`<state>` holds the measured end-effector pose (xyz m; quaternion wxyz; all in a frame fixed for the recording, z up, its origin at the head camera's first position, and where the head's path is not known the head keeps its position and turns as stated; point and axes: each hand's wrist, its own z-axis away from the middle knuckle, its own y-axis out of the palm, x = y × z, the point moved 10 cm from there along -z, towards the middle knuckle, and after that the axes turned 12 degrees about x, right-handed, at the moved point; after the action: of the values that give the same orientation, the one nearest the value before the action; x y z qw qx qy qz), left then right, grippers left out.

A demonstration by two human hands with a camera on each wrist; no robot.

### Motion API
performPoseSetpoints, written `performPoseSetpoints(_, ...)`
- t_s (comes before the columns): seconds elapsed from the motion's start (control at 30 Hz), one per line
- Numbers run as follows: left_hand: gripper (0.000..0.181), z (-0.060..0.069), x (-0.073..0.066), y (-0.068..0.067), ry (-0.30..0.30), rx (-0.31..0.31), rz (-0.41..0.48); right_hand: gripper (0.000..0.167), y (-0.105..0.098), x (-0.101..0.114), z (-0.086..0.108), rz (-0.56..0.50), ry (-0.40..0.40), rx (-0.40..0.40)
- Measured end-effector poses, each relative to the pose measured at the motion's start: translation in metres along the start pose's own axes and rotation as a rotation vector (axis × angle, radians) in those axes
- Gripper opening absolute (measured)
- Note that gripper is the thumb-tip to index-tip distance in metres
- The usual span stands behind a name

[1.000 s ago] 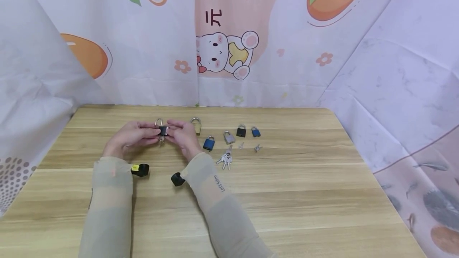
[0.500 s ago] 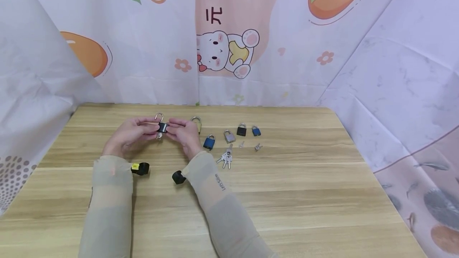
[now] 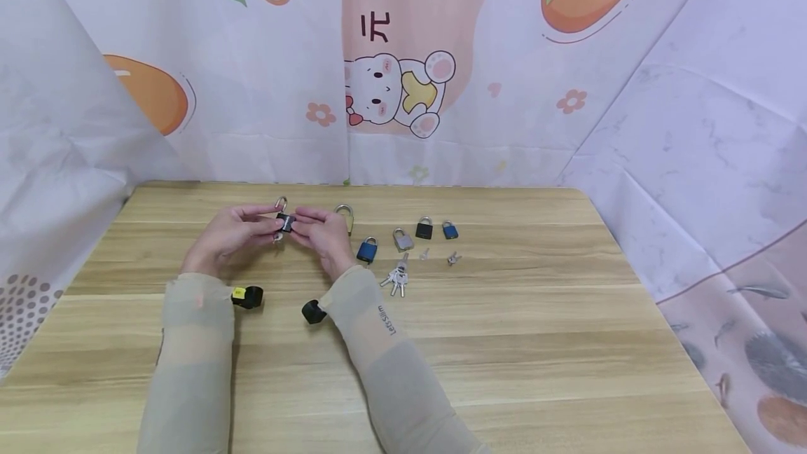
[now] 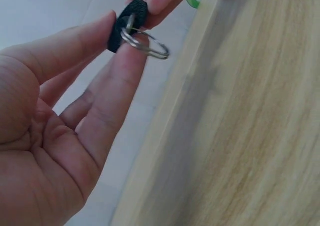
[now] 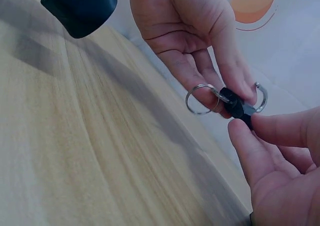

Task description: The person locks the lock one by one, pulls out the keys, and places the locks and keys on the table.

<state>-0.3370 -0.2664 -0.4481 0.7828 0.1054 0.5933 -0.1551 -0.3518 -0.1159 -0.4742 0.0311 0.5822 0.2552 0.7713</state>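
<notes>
A small black padlock [image 3: 286, 223] is held between both hands above the back left of the table, its shackle [image 3: 281, 202] sprung up and unlatched. My left hand [image 3: 230, 235] pinches one side of the body between thumb and fingers. On the opposite side, the right hand [image 3: 328, 238] pinches it too. A metal key ring [image 5: 192, 100] hangs from the underside of the lock in the right wrist view. In the left wrist view the ring [image 4: 152, 49] passes in front of a left fingertip. The keyhole itself cannot be made out.
Right of the hands lie a brass padlock [image 3: 349, 223], a blue padlock [image 3: 368, 250], a silver padlock [image 3: 403, 240], another black padlock [image 3: 424, 230] and a small blue padlock [image 3: 450, 230]. Before them are a bunch of keys [image 3: 398, 277] and smaller keys [image 3: 454, 258]. A printed curtain [image 3: 252, 153] stands behind.
Both hands have raised the black padlock slightly, away from me, and tilted it. The ring and keys under it have swung a little left. Other locks and keys stay put.
</notes>
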Motion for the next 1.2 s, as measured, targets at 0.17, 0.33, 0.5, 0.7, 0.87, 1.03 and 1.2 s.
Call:
performPoseSetpoints(0.17,0.057,0.000,-0.002,-0.003,0.006,-0.027,-0.023,0.027,-0.001,0.003,-0.001,0.011,-0.019,-0.010)
performPoseSetpoints(0.33,0.054,0.000,-0.005,-0.002,-0.008,-0.027,-0.133,0.023,-0.005,0.012,0.000,0.113,-0.049,-0.045)
performPoseSetpoints(0.5,0.049,0.000,-0.007,0.004,-0.004,0.016,-0.219,0.030,-0.002,0.017,0.001,0.174,-0.063,-0.020)
performPoseSetpoints(0.7,0.044,-0.002,-0.010,0.008,0.013,0.044,-0.237,0.028,0.001,0.022,0.002,0.194,-0.097,0.029)
performPoseSetpoints(0.87,0.045,-0.001,-0.011,0.010,0.018,0.053,-0.238,0.032,0.003,0.023,0.003,0.204,-0.109,0.064)
performPoseSetpoints(1.03,0.045,-0.001,-0.011,0.010,0.020,0.058,-0.255,0.035,0.002,0.022,0.002,0.207,-0.102,0.065)
performPoseSetpoints(1.2,0.043,-0.001,-0.011,0.011,0.029,0.063,-0.262,0.039,0.003,0.020,0.002,0.213,-0.087,0.074)
